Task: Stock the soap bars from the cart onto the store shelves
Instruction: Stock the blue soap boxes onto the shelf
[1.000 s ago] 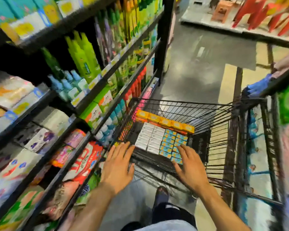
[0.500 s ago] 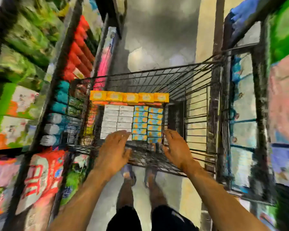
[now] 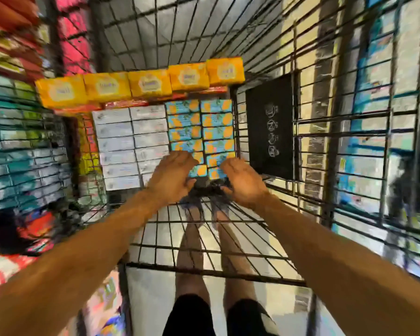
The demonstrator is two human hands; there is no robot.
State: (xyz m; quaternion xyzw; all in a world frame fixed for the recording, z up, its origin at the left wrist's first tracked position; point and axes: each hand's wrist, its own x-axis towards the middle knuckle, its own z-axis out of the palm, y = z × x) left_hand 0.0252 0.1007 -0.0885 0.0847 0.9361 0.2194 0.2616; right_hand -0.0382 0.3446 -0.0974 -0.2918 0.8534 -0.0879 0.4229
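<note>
Half a second ago both hands lay on the near rim of the cart. Now they have reached past it into the basket, and the view has tipped down over the load. That looks like the first pick starting. The load looks as full as a second ago, so stocking the shelves on the left has not begun.

The left hand and right hand sit side by side at the near end of the blue-and-orange soap boxes, fingers bent down over them. With the blur, I cannot tell whether either hand has closed on a box.

By count, five yellow soap bars run across the far end on a red layer. The white soap boxes lie in two columns, and so do the blue ones, each column probably six deep.
</note>
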